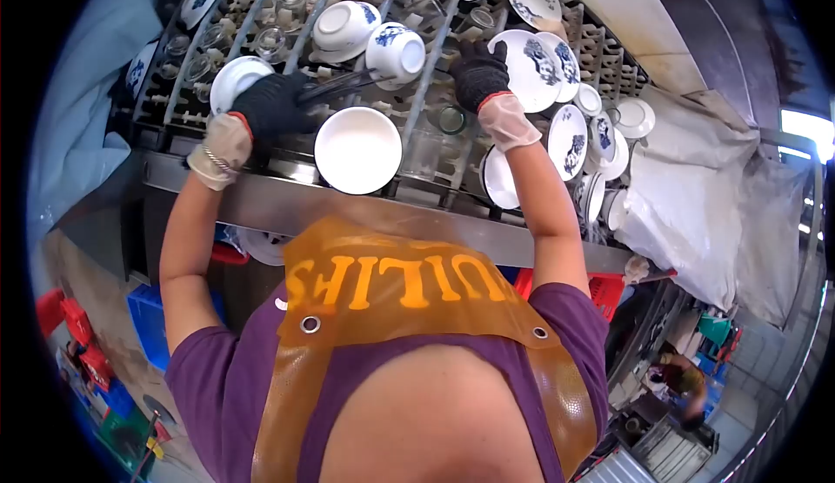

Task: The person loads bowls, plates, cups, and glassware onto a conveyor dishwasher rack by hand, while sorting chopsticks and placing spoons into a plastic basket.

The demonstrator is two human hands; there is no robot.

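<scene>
My left hand [274, 105], in a black glove over a clear one, is closed around a bundle of dark chopsticks [344, 85] pointing right. Beside it a white bowl [237, 81] lies upside down, partly covered by the hand. Just below the chopsticks an empty white bowl [358, 150] stands upright at the rack's front edge. Near the chopstick tips is a blue-patterned bowl [396, 53]. My right hand [480, 74], gloved the same way, reaches over the rack with fingers apart, next to a blue-patterned plate [527, 70]. A drinking glass [451, 119] lies below its wrist.
The pegged conveyor rack [417, 92] carries several bowls, plates and glasses. More plates [567, 141] lean at the right. A metal ledge [348, 209] runs before my apron. Plastic sheeting [687, 213] hangs right; a blue crate [152, 326] stands lower left. Another person [683, 387] is lower right.
</scene>
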